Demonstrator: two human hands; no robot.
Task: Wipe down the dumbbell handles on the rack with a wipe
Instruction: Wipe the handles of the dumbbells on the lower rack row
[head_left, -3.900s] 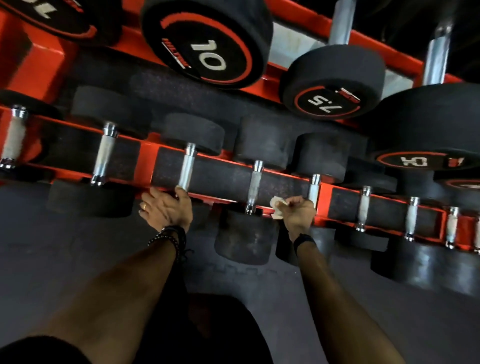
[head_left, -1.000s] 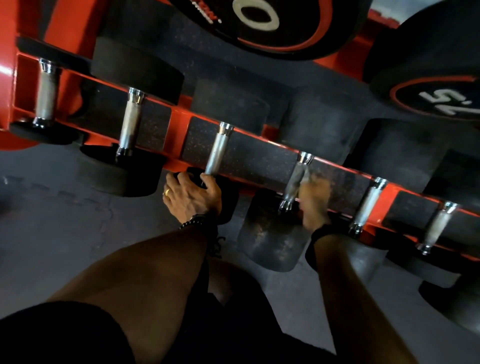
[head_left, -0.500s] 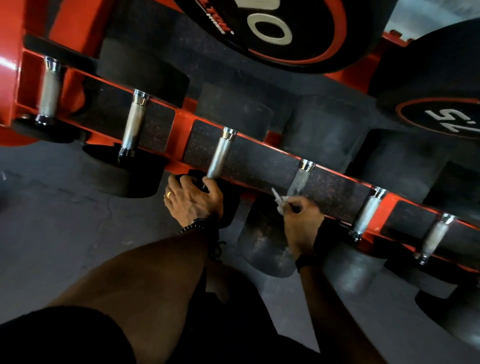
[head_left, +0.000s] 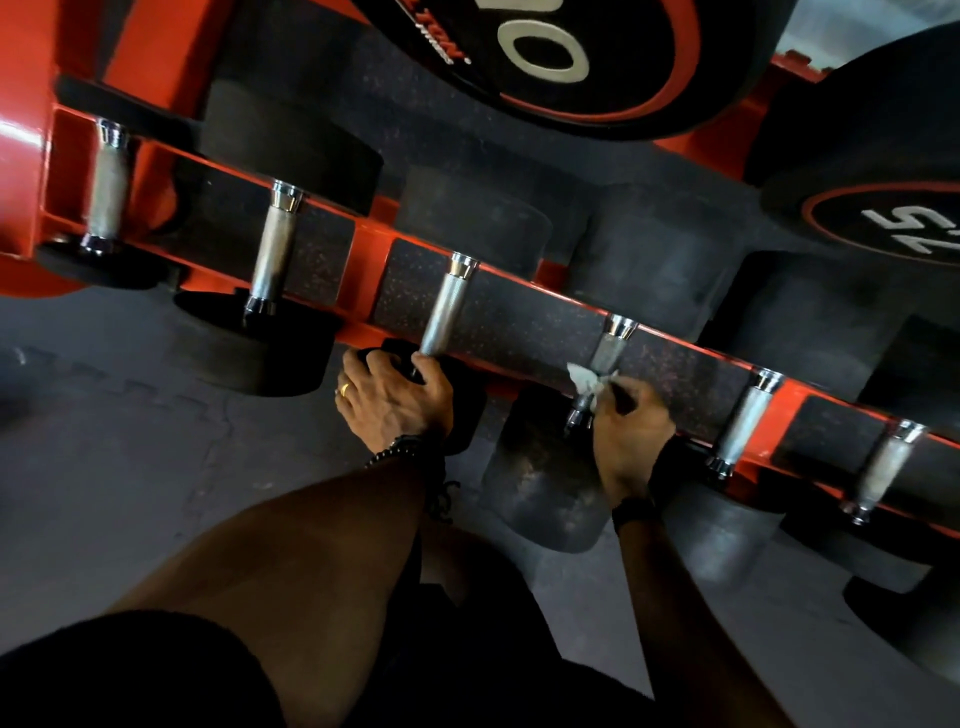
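The wipe (head_left: 586, 378), white and crumpled, sits against the near end of the fourth dumbbell handle (head_left: 605, 358) counted from the rack's left post. The right hand (head_left: 631, 423) pinches the wipe between fingertips and thumb, its fingers curled around that handle's lower end. The handle above the wipe appears blurred.

One handle to the left of the wiped handle, the left hand (head_left: 395, 400) grips the near head of the third dumbbell (head_left: 447, 306), fingers curled over its top edge; a gold ring and a bead bracelet are visible on that hand and wrist.

The red rack (head_left: 363, 260) holds the dumbbells crosswise in its lower tier, each metal handle spanning the speckled black pad between the rails, with the black rubber heads overhanging both sides. Two further handles lie left of the gripped dumbbell; two more lie right of the wiped handle.

Above the wiped handle, on the upper tier, a large dumbbell (head_left: 540, 47) shows "10" inside a red ring, with partial lettering beside it that is not legible. To its right, another head (head_left: 893, 228) reads "7.5".
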